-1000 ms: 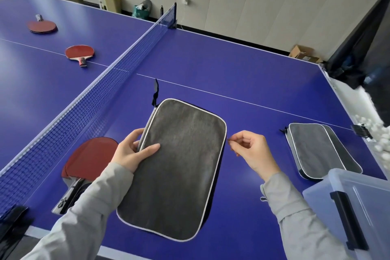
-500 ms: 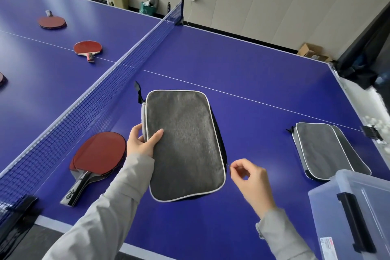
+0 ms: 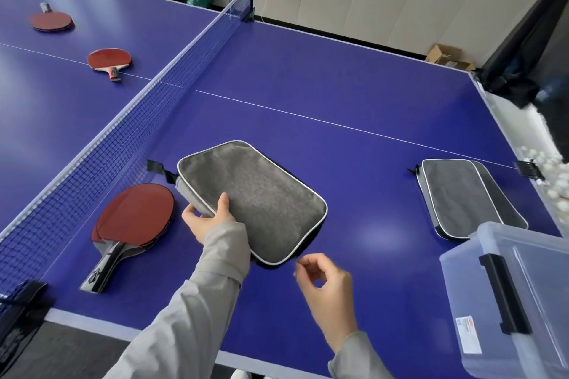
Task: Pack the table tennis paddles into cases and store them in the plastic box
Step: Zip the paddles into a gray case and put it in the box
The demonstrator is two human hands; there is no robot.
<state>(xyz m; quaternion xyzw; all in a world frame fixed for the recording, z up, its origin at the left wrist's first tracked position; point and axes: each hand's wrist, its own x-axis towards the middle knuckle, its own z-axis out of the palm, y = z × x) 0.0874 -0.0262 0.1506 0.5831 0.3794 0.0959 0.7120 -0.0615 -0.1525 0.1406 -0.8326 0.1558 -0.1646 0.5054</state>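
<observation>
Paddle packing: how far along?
Done: can't confirm; two grey cases lie by the plastic box, contents unseen. In hand: left hand holds a grey case, right hand pinches at its corner, apparently the zipper. Left: paddles beside it and two across the net.

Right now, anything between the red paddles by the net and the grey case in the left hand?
Nothing visible. The stacked red paddles lie on bare blue table just left of the grey case, which the left hand grips at its near-left edge. The right hand pinches at the case's near corner, away from that gap.
</observation>
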